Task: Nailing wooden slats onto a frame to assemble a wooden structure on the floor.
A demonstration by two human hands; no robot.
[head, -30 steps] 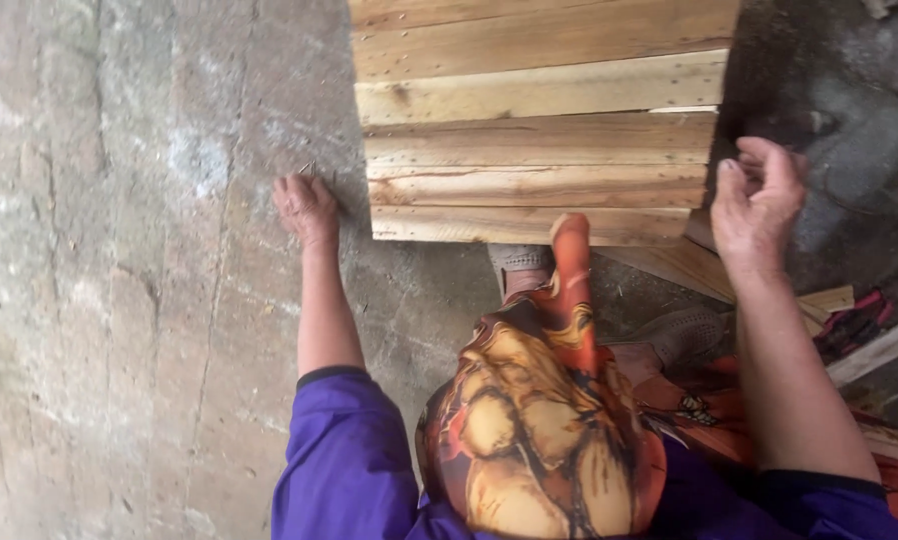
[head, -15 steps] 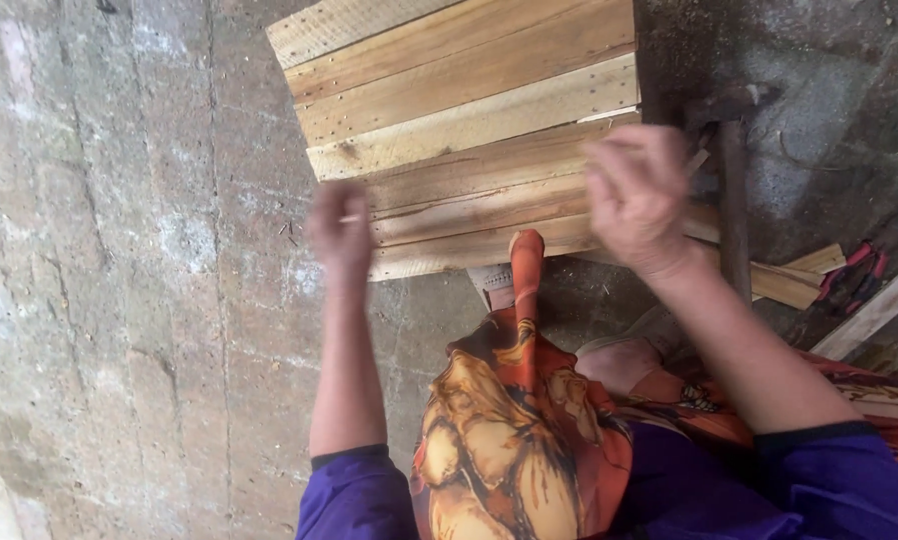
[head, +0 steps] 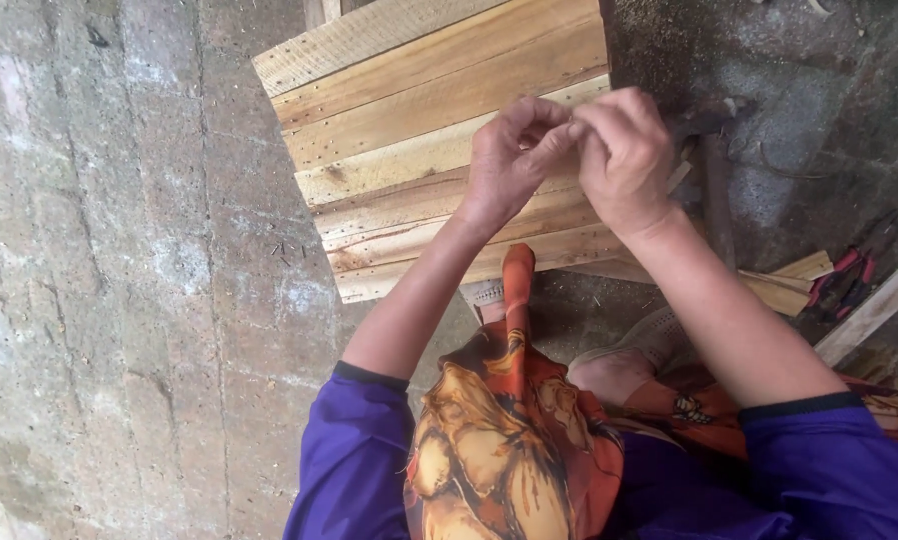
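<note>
Head view looked down on the left hand (head: 509, 160) and right hand (head: 624, 155), brought together above a wooden panel (head: 439, 150) with their fingertips meeting. Both were curled narrow, as if pinching something very small; whether anything sat between them could not be told, since the fingers hid it. The panel lay on the concrete floor (head: 119, 300) just in front of the person's knees, directly under the hands.

A small item pinched that finely could slip and vanish among the sawdust and grit, judging by how cluttered the ground looked. A hammer (head: 714, 190) lay just beyond the right hand, and red-handled pliers (head: 854, 270) near offcuts, close enough to be knocked by an elbow.

The panel was made of pale, rough-sawn slats with visible grain and knots, butted edge to edge. The floor was grey, pitted and cracked. Purple sleeves and an orange patterned cloth were soft and draped.
</note>
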